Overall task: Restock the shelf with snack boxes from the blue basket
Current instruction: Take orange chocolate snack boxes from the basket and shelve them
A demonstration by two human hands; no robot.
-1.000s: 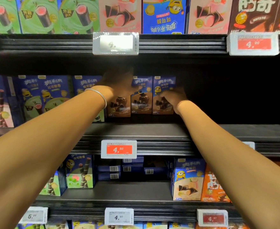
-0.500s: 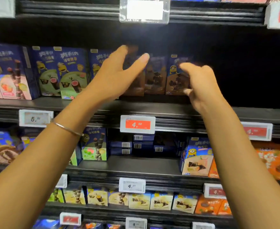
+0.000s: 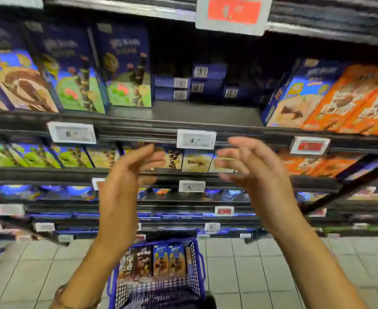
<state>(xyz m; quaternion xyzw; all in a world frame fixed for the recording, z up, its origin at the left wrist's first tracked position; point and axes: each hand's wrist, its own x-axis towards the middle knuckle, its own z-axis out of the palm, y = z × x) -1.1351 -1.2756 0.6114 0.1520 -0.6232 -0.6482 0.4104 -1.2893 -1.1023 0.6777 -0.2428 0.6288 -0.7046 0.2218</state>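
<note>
My left hand (image 3: 125,175) and right hand (image 3: 257,172) hung empty, fingers loosely spread, palms turned toward each other, ready, I judged, to take a box between them. The blue basket (image 3: 200,264) stood on the floor below and between my forearms. Its snack boxes (image 3: 159,262) stood upright against the far wall, so easy to lift out. Higher up, the shelf (image 3: 194,114) showed a bare stretch in its middle, likely the spot to fill.

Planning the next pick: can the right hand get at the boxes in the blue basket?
Probably yes: the right hand is empty, and the boxes stand uncovered in the open basket below.
</note>
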